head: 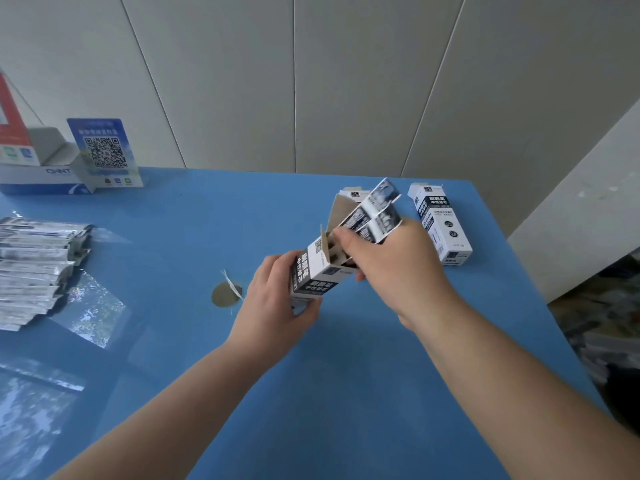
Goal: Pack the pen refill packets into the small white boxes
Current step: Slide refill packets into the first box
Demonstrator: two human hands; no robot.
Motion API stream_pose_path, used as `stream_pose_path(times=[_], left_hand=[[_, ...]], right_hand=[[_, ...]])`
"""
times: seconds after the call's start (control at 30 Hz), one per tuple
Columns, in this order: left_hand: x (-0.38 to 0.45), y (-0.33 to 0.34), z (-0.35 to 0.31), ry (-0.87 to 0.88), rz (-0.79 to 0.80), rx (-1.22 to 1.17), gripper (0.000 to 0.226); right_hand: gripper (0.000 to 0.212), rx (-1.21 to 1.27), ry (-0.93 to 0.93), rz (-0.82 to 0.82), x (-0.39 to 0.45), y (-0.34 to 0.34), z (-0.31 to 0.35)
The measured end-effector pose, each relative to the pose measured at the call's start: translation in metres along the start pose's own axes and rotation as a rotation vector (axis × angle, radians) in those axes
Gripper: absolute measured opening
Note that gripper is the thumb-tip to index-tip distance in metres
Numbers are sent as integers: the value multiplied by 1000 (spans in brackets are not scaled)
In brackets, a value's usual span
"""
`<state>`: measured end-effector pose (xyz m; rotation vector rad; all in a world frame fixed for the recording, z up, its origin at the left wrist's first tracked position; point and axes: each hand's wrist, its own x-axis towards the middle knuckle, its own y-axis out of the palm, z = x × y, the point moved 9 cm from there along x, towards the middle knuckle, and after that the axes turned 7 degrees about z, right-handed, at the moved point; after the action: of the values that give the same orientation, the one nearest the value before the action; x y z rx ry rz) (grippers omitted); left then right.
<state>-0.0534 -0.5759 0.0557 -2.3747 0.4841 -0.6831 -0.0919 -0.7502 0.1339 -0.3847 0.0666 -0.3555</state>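
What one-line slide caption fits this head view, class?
Left hand holds an open white box while right hand feeds refill packets into it above the blue table.

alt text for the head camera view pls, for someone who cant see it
Over a blue table, the left hand holds an open small white box while the right hand pushes pen refill packets into its top. Another white box lies at the far right, and a pile of loose packets sits at the left edge.
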Motion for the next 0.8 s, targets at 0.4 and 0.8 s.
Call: stream_pose_path(times=[0.4,0.8], left_hand=[[3,3,-6,-7,-13,26,63],[5,5,-23,68,-19,120,59]], right_hand=[[28,-299,-73,137,0,4,24],[5,-532,-36,344,4,3,34]])
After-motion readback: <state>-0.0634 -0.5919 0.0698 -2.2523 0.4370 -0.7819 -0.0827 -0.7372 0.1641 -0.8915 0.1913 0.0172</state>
